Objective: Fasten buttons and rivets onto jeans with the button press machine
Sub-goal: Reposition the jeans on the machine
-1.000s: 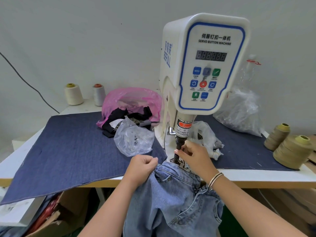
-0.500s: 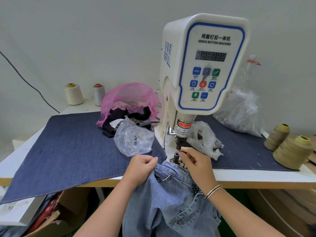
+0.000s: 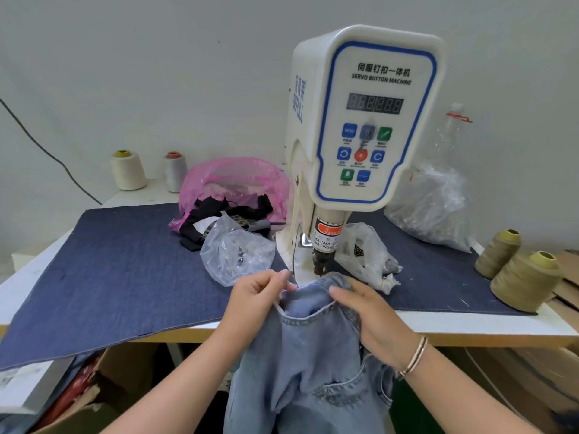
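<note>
Light blue jeans (image 3: pixel 313 355) hang over the table's front edge, their top edge lifted under the punch (image 3: pixel 321 264) of the white servo button machine (image 3: pixel 369 120). My left hand (image 3: pixel 253 300) pinches the fabric edge at the left. On the right, my right hand (image 3: pixel 369 317) grips the denim by the pocket opening, where a small rivet (image 3: pixel 331 307) shows. The lower die is hidden by the cloth.
A dark denim mat (image 3: pixel 125 270) covers the table. A clear bag of metal parts (image 3: pixel 238 249) and a pink bag (image 3: pixel 235 183) lie left of the machine, more clear bags (image 3: pixel 366 255) right. Thread cones (image 3: pixel 526 280) stand at far right, spools (image 3: pixel 127 170) at back left.
My right hand left the punch and came down onto the jeans. Both hands pushed the jeans' top edge forward, up under the punch, covering the lower die.
</note>
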The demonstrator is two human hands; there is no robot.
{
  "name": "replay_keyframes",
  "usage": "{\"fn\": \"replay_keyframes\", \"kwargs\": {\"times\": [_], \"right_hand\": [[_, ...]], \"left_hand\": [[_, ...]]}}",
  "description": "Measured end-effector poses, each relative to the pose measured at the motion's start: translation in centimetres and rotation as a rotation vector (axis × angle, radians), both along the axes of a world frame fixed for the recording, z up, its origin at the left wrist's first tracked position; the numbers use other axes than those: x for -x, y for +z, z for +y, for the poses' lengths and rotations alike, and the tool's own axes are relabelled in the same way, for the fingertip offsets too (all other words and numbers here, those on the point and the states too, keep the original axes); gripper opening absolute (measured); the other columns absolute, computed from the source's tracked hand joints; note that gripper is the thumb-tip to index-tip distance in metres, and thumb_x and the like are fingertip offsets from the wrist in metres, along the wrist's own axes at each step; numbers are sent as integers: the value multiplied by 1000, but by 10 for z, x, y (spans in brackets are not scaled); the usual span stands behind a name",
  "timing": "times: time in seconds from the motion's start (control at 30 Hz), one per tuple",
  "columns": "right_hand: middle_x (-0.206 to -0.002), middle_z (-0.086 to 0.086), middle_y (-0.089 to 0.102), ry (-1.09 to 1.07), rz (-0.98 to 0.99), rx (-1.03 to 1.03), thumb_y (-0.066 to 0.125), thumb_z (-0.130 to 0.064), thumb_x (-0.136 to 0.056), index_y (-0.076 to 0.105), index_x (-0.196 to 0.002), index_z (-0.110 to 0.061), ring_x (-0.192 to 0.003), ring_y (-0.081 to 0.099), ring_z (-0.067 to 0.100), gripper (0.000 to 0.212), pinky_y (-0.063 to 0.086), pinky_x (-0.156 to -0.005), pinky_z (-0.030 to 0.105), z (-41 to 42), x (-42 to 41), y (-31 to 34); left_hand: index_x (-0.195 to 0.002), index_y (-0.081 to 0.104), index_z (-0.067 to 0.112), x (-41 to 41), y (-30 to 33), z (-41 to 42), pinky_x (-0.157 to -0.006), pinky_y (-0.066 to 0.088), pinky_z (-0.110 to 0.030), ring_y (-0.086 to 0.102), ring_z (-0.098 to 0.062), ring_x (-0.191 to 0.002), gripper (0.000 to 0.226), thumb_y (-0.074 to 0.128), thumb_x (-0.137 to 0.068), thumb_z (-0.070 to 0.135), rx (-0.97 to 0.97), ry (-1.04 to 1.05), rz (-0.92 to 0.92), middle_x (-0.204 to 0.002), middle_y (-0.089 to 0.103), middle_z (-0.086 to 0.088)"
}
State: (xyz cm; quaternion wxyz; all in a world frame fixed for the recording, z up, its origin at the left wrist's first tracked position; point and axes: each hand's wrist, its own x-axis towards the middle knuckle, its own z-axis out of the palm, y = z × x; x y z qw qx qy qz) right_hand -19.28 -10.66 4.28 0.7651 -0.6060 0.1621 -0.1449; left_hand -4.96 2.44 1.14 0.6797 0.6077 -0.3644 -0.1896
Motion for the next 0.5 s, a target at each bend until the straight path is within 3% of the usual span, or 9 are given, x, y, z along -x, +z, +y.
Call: {"fn": "replay_keyframes", "kwargs": {"times": [0.07, 0.13, 0.2, 0.27, 0.33, 0.4, 0.5], "right_hand": [[-91, 17, 71, 22, -94, -325, 61, -13, -78, 69, -96, 1, -84, 69, 26, 24, 57, -75, 33, -4, 0, 1], [-99, 18, 71, 77, -148, -448, 71, -15, -74, 74, -95, -1, -91, 69, 27, 25, 57, -79, 35, -2, 1, -1], [-110, 20, 67, 155, -160, -492, 81, -15, -68, 72, -104, -1, -101, 66, 29, 39, 54, -89, 39, 2, 0, -2], [-111, 20, 65, 206, -160, -464, 77, -16, -74, 69, -108, -2, -102, 64, 29, 38, 51, -93, 40, 1, -2, -2], [-98, 16, 68, 162, -135, -409, 68, -15, -80, 72, -97, -5, -92, 66, 24, 20, 54, -83, 36, -6, -5, -3], [-90, 13, 70, 66, -36, -304, 59, -14, -86, 74, -88, -7, -85, 66, 21, 16, 53, -80, 34, -17, -9, -2], [-102, 15, 71, -57, 165, -91, 51, -12, -94, 74, -93, -6, -92, 66, 21, 24, 48, -90, 36, -33, -17, -3]], "left_hand": [[-85, 72, 31, -8, -6, 5, -80, 48, -17, 62, -3, -85, 22, 63, -81, 50, 29, -24, 52, -81, 66, 12], [-103, 67, 35, -17, -11, 11, -95, 46, -29, 60, -7, -109, 36, 61, -76, 58, 0, -133, 68, -109, 67, 13], [-113, 63, 38, -18, -10, 15, -99, 45, -34, 58, -10, -118, 54, 65, -70, 71, -97, -301, 73, -123, 63, 12], [-123, 56, 38, -13, -11, 19, -103, 43, -33, 54, -9, -124, 70, 64, -66, 77, -209, -439, 59, -129, 60, 14], [-130, 52, 34, -5, -13, 22, -103, 44, -30, 53, -10, -126, 70, 66, -72, 69, -322, -569, 49, -133, 59, 11], [-120, 64, 28, -1, -9, 26, -94, 49, -26, 62, -13, -115, 53, 75, -74, 50, -422, -665, 56, -123, 67, 4], [-104, 72, 17, -9, 2, 26, -87, 53, -27, 69, -17, -99, 29, 73, -77, 29, -435, -532, 96, -107, 73, -2]]}}
